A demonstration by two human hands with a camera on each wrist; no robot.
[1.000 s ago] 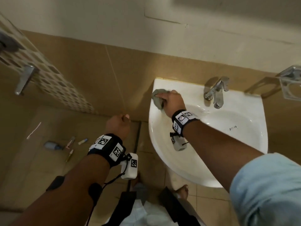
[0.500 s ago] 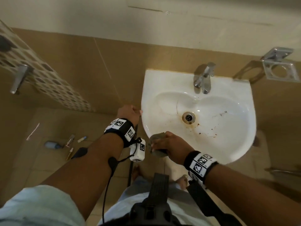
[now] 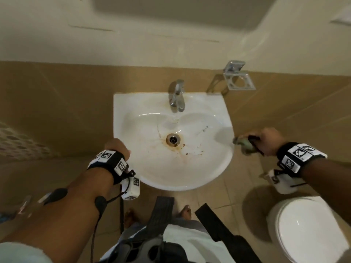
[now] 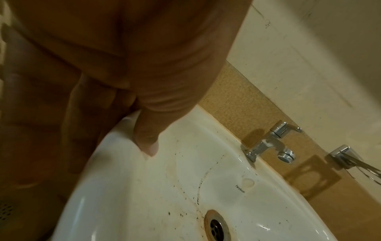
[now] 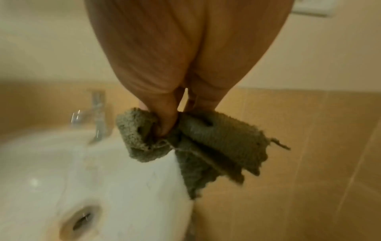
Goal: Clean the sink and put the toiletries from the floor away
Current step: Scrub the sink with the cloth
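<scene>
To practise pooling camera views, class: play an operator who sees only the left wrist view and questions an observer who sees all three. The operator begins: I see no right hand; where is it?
Observer: The right hand is at the right rim of the sink, outside the basin.
Operator: Is it holding anything?
Observer: Yes, its fingers pinch a crumpled grey-green cloth; part of it hangs past the rim.
Operator: What stands to the right of the sink?
Observer: A white toilet with its lid down.
</scene>
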